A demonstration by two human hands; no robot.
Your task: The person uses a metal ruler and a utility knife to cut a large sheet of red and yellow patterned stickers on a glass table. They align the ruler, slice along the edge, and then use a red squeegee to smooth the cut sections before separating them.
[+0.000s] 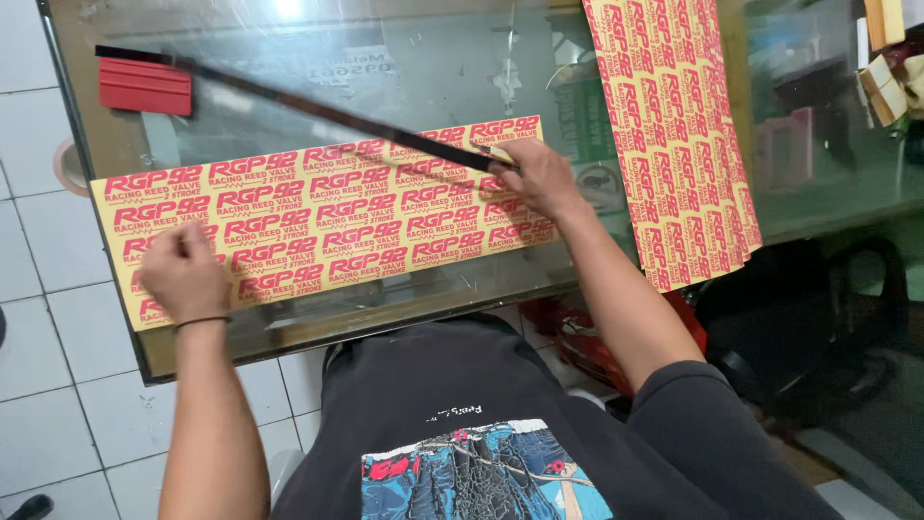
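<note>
A long yellow sticker sheet (318, 217) printed with rows of red lettering lies flat on a glass tabletop (404, 67). My left hand (181, 273) presses down on the sheet's left end, fingers curled. My right hand (539, 178) rests at the sheet's upper right and grips one end of a long thin dark strip (289, 101), which runs diagonally up to the left across the glass, above the sheet.
A red squeegee block (144, 87) sits at the table's far left corner. A stack of similar yellow sticker sheets (674, 135) lies at the right, overhanging the table edge. White floor tiles (58, 366) are on the left; cardboard pieces (890, 67) at far right.
</note>
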